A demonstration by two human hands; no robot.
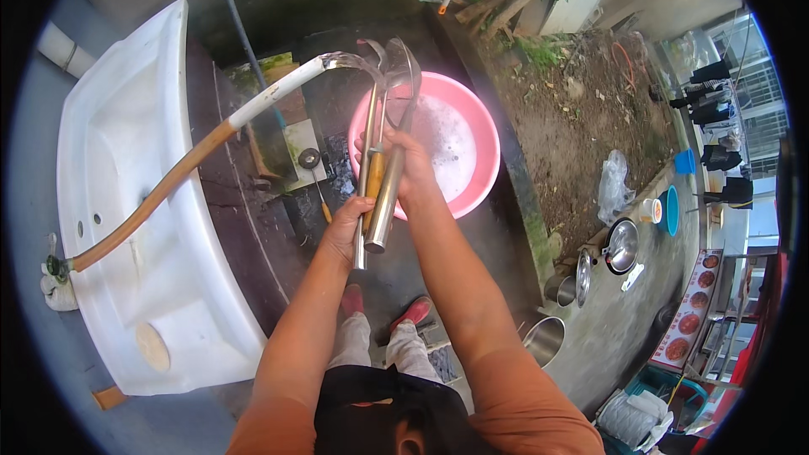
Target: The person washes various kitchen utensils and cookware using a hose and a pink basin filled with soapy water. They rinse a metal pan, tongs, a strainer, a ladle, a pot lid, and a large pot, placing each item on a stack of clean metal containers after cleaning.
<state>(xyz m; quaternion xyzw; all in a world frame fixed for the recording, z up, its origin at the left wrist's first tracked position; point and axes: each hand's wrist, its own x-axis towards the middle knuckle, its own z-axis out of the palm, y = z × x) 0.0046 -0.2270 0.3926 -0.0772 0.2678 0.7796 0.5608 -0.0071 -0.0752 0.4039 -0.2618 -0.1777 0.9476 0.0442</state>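
Observation:
Both my hands grip a bundle of long-handled metal ladles and kitchen utensils. My left hand (346, 227) is closed around the lower handles, among them a thin steel handle (360, 253). Higher up, my right hand (414, 161) holds a thick steel handle (384, 218) and a yellow wooden handle (375, 180). The utensil heads (401, 63) point away from me, over the rim of a pink basin (490, 151) with foamy water. Water (351, 62) runs onto them from the white end (278, 91) of a tan hose (158, 193).
A white ceramic sink (215, 303) stands at left. A small strainer with a wooden handle (310, 158) lies beside a mossy block. A low concrete ledge (515, 183) borders the soil at right. Steel pots (545, 338) and lids stand on the ground.

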